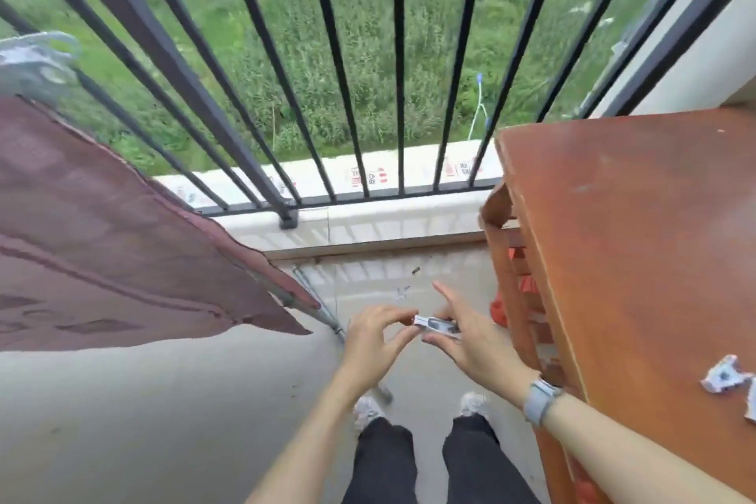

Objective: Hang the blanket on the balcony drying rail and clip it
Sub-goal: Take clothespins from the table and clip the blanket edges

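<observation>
A dark red blanket hangs spread out at the left, its lower corner pointing toward my hands. A thin metal rail runs under that corner. Both hands meet in front of me over the floor. My right hand pinches a small white clip between thumb and fingers. My left hand holds the clip's left end with its fingertips. More white clips lie on the wooden table at the right.
Black balcony railing bars stand ahead on a low white kerb, with grass far below. The orange-brown table fills the right side. A grey cloth hangs on the railing at the far left. My feet stand on the grey floor.
</observation>
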A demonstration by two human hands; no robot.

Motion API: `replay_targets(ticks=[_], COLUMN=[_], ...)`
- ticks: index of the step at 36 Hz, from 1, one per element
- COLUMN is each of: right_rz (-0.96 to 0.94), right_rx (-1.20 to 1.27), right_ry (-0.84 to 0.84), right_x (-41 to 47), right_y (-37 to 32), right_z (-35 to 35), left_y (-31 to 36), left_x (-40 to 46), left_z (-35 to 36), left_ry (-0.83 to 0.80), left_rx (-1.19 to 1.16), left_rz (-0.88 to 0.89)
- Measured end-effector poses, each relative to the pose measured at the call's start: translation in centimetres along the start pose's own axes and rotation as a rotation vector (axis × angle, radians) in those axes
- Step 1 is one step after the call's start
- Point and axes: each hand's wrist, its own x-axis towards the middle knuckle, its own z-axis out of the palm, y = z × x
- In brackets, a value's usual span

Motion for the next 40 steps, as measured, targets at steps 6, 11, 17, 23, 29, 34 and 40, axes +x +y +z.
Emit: replay_targets(ticks=[6,11,17,23,29,34,40], right_rz=[-0.157,-0.248,-0.11,-0.103,-0.104,-0.125,-0.15], right_rx=[0.004,0.029,0.144,0.126,0.15,0.143,0.14], right_ry=[-0.153,-0.156,-0.085,-0.182,-0.207,-0.256,-0.312], right_x=[3.9,7.0,11.0,13.8,16.9,19.0,19.7], right_y=[-6.4,-8.9,-9.5,-7.8,-6.4,-6.2,-6.1], right_z=[5.4,7.8,8.7,8.2,6.8,6.2,6.1], left_y=[-5.1,-7.1,-7.1,-6.8,-6.9,-6.8,-7.6], left_x=[-2.7,-4.1,-1.0,3.3,3.9,4.4,5.1], left_z=[-8.0,-10.5,-12.3,-12.3,-10.6,-11.1,-12.2], left_ry=[0.184,0.483,0.933,1.062,1.156,1.247,1.261], left_rx=[-0.06,-0.206,-0.081,-0.055,-0.02,-0.142,-0.073], left_rz=[-0.076,-0.255,-0.575,-0.73,-0.584,-0.795,-0.753])
